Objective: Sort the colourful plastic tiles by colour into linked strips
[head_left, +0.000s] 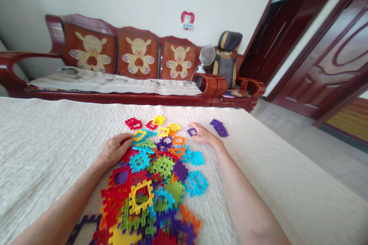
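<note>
A heap of colourful plastic interlocking tiles (163,166) with notched edges spreads over the cloth between my arms. My right hand (205,136) is beyond the heap on the right, its fingers closed on a small purple tile frame (192,132). To its right lies a group of purple tiles (219,128). My left hand (115,147) rests at the heap's left edge, fingers loosely bent with the thumb a little apart. Its fingertips come up to a yellow tile frame (139,135); whether they touch it is unclear. Red tiles (133,123) and yellow tiles (158,120) lie at the far end.
A pale textured cloth (57,134) covers the table. Behind it stands a red wooden sofa (129,98) with bear-patterned cushions (138,53). A small fan (207,55) and a chair with a grey-and-black seat cover (225,67) are at the right, near a dark red door (330,53).
</note>
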Available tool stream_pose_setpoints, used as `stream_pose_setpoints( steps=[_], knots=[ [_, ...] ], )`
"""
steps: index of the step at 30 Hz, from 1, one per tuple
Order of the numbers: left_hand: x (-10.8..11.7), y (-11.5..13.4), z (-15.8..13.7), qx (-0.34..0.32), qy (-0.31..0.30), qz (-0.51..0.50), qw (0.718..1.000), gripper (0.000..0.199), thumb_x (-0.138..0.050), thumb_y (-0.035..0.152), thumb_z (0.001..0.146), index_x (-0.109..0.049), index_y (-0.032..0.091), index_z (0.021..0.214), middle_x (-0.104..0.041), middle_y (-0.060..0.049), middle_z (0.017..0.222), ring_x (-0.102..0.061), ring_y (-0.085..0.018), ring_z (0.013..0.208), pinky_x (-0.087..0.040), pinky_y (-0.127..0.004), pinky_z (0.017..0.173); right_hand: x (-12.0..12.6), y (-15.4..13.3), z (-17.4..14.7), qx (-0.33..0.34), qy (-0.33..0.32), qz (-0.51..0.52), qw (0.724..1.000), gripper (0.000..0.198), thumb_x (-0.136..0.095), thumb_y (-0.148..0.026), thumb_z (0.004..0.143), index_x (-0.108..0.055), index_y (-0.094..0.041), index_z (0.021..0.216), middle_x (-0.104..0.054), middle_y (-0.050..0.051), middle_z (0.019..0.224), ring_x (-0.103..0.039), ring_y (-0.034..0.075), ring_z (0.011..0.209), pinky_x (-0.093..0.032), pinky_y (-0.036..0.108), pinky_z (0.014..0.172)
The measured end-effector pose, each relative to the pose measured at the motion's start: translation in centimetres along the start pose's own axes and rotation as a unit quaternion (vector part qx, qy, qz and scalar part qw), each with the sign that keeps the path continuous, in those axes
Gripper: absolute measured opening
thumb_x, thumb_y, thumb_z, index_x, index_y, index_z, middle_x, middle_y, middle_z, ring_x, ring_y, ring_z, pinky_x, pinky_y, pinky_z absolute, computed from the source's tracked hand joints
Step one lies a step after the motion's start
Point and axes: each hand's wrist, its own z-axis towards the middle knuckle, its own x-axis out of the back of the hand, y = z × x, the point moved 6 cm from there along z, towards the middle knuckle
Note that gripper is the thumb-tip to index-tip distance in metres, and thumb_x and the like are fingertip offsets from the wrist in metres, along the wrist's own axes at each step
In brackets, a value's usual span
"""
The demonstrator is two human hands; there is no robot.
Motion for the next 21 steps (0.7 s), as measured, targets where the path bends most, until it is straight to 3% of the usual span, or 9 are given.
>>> stream_pose_setpoints(
  steps=[7, 10, 13, 17, 21],
  knots=[
    [-0.3, -0.8, 0.1, -0.011, -0.006, 0.009, 1.000, 0.042, -0.044, 0.050, 0.081, -0.071, 0.025, 0.101, -0.074, -0.001, 0.104, -0.068, -0.021, 0.096, -0.050, -0.028, 0.091, -0.4, -0.3, -0.2, 0.004, 0.019, -0.051, 0.999, 0.054, -0.058, -0.005, 0.064, -0.061, -0.020, 0.116, -0.062, 0.009, 0.120, -0.057, 0.023, 0.112, -0.044, 0.036, 0.099],
    [-0.4, -1.3, 0.2, -0.004, -0.009, 0.017, 1.000, 0.042, -0.045, 0.051, 0.081, -0.071, 0.026, 0.103, -0.074, -0.001, 0.105, -0.068, -0.022, 0.097, -0.050, -0.030, 0.093, 0.2, 0.0, -1.0, -0.004, 0.104, -0.059, 0.993, 0.050, -0.062, -0.014, 0.068, -0.059, -0.018, 0.117, -0.062, 0.009, 0.115, -0.059, 0.022, 0.106, -0.046, 0.035, 0.096],
    [-0.6, -1.6, 0.2, -0.008, -0.015, 0.017, 1.000, 0.040, -0.045, 0.051, 0.081, -0.071, 0.028, 0.102, -0.074, 0.001, 0.105, -0.068, -0.023, 0.097, -0.050, -0.031, 0.094, 2.1, 1.3, -3.0, -0.016, 0.243, -0.062, 0.968, 0.044, -0.061, -0.023, 0.074, -0.058, -0.017, 0.117, -0.062, 0.010, 0.113, -0.057, 0.023, 0.107, -0.044, 0.037, 0.097],
    [-0.7, -2.0, 0.3, -0.016, -0.002, 0.007, 1.000, 0.036, -0.048, 0.052, 0.080, -0.070, 0.033, 0.100, -0.074, 0.003, 0.103, -0.069, -0.023, 0.095, -0.052, -0.032, 0.093, 5.2, 5.4, -7.0, -0.116, 0.401, -0.086, 0.905, 0.045, -0.057, -0.032, 0.078, -0.055, -0.017, 0.120, -0.059, 0.013, 0.115, -0.053, 0.028, 0.111, -0.040, 0.042, 0.101],
    [-0.7, -2.5, 0.4, -0.017, 0.006, 0.002, 1.000, 0.035, -0.049, 0.052, 0.079, -0.071, 0.033, 0.098, -0.074, 0.002, 0.102, -0.069, -0.026, 0.095, -0.053, -0.035, 0.092, 5.7, 9.6, -9.3, -0.256, 0.419, -0.077, 0.868, 0.049, -0.058, -0.036, 0.077, -0.054, -0.015, 0.121, -0.057, 0.017, 0.112, -0.053, 0.032, 0.109, -0.040, 0.047, 0.100]
  ],
)
